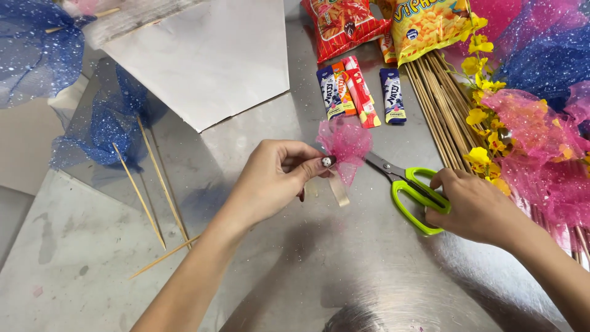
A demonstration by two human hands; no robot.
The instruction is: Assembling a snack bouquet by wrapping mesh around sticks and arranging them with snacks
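My left hand [276, 178] pinches a small gathered puff of pink glitter netting [345, 146] between thumb and fingers, just above the metal table [344, 270]. A pale strip of ribbon or tape [338, 191] hangs down from the puff. My right hand [476, 206] grips the green handles of a pair of scissors [409, 184]. The scissor blades point left toward the base of the puff and lie close to it.
Several wooden skewers [439, 104] lie in a bundle at the right, a few loose ones [150, 178] at the left. Snack bags [381, 21], small stick packets [359, 92], yellow artificial flowers [482, 80], pink netting [541, 141], blue netting [104, 129] and white paper [209, 61] surround the work area.
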